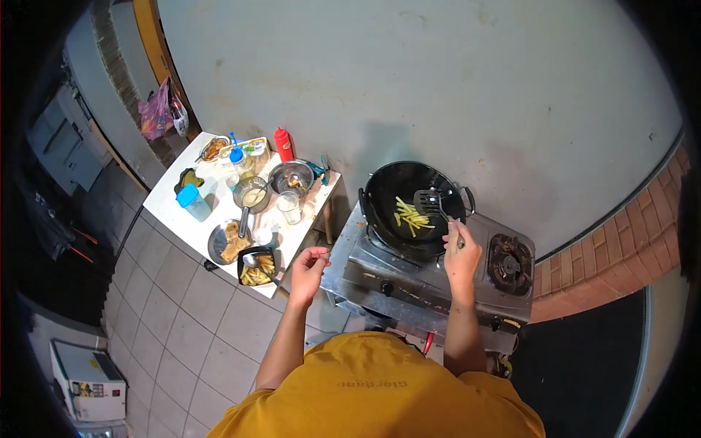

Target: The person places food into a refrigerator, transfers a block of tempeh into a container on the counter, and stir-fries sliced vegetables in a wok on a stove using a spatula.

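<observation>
A slotted spatula [427,200] was grasped by its handle in the right grip [463,261], its blade held near pale yellow strips [413,218] lying inside a black wok [398,179]. The wok was set on a gas stove [369,276]. The left grip [308,273] was half curled, left of the wok; whether anything was pinched could not be told. Farther left of the wok, a white bench [167,202] was covered with dishes.

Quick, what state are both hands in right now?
Left hand: partly open, fingers curled, nothing visible in it.
Right hand: closed, holding the slotted spatula.
</observation>
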A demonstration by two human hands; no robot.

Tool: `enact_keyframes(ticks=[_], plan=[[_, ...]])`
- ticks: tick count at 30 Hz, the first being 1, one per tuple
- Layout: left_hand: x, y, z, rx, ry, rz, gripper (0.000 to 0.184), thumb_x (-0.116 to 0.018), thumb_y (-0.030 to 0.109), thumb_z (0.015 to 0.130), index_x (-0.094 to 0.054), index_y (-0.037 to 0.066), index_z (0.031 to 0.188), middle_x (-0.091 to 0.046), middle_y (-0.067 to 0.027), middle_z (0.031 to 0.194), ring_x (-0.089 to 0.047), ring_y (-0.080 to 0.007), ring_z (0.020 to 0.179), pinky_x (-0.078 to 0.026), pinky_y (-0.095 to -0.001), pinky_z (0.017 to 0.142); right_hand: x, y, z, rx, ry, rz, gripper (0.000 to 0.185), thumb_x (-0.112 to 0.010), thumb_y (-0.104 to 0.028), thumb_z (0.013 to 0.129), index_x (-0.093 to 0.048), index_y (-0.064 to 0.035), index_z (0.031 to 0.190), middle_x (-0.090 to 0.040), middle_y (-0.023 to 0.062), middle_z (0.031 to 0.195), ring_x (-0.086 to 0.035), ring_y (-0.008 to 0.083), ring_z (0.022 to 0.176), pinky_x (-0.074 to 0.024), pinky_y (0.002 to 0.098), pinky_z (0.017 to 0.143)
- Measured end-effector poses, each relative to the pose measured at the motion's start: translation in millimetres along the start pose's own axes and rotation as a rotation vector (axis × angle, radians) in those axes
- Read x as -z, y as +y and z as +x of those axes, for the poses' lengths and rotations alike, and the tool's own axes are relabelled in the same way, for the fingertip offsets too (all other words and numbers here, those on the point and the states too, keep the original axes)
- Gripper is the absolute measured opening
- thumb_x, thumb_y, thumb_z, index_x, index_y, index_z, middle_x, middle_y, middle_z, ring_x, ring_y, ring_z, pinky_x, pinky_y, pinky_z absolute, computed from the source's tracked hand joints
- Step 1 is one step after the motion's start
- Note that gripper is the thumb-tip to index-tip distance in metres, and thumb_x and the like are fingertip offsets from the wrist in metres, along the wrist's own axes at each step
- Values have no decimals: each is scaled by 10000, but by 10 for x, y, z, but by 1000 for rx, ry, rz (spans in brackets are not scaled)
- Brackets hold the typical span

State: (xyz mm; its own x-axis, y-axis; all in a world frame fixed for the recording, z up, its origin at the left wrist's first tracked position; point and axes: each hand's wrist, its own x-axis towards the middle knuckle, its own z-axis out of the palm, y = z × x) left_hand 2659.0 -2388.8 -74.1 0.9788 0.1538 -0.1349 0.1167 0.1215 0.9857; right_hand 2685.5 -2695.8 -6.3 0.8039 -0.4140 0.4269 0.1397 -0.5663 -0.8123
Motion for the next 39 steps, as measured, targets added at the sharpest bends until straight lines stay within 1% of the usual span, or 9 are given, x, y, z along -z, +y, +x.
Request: enact_keyframes(ticks=[1, 4, 9, 14, 17, 20, 34, 37, 39], plan=[[93, -24, 6, 1, -31, -6, 152, -611, 126, 912, -616, 53, 1045, -631, 9, 911, -587, -79, 790, -425, -228, 674, -39, -43, -73, -19, 22, -3, 241, -606, -222, 946, -686, -10, 1031, -706, 151, 817, -701, 187, 674, -528, 294, 612], [401, -69, 2, 3, -84, -50, 165, -620, 143, 908, -619, 61, 1051, -640, 6, 924, -598, -81, 813, -430, -239, 679, -183, -155, -258, -15, 84, -6, 236, -599, -209, 952, -684, -9, 1043, -710, 132, 815, -700, 182, 677, -526, 287, 608], [868, -127, -55, 23, -75, 14, 166, -621, 158, 907, -623, 74, 1050, -645, 5, 928, -607, -84, 815, -427, -239, 668, -373, -265, -523, 31, 150, -69, 215, -592, -197, 954, -691, -14, 1009, -693, 144, 782, -693, 197, 646, -515, 298, 591], [1132, -167, -25, 48, -110, 83, 160, -619, 164, 909, -625, 82, 1047, -647, 6, 911, -604, -84, 811, -426, -236, 662, -405, -373, -732, 0, 174, -84, 212, -598, -193, 950, -689, -9, 1003, -690, 148, 771, -690, 197, 638, -512, 300, 587], [1189, -177, 18, 0, -126, -13, 165, -618, 165, 906, -624, 77, 1045, -643, 10, 903, -600, -87, 808, -423, -232, 659, -410, -380, -790, -10, 184, -83, 213, -602, -191, 948, -689, -4, 1001, -690, 148, 769, -688, 198, 635, -509, 300, 584], [1167, -89, 11, 60, -111, 35, 168, -619, 164, 903, -624, 75, 1045, -642, 6, 906, -599, -88, 809, -424, -235, 661, -382, -375, -749, -4, 192, -103, 212, -604, -189, 946, -689, -2, 1001, -691, 149, 774, -687, 199, 633, -507, 299, 581], [830, -60, 143, 21, -129, 30, 183, -617, 150, 889, -631, 78, 1057, -657, 14, 931, -607, -89, 822, -431, -246, 684, -288, -291, -535, 101, 169, -147, 200, -620, -169, 929, -696, 8, 982, -700, 166, 805, -687, 195, 644, -514, 294, 599], [744, -76, 170, 32, -128, 22, 180, -618, 154, 896, -632, 80, 1059, -657, 14, 936, -610, -90, 824, -430, -244, 688, -291, -186, -481, 113, 159, -118, 192, -619, -166, 925, -697, 0, 982, -696, 179, 814, -695, 230, 673, -518, 309, 620], [688, -83, 184, 29, -128, 15, 178, -618, 156, 899, -632, 80, 1060, -657, 13, 938, -611, -91, 825, -429, -244, 690, -279, -137, -450, 129, 143, -159, 186, -614, -166, 922, -700, -14, 985, -690, 193, 827, -696, 282, 713, -520, 328, 645]])
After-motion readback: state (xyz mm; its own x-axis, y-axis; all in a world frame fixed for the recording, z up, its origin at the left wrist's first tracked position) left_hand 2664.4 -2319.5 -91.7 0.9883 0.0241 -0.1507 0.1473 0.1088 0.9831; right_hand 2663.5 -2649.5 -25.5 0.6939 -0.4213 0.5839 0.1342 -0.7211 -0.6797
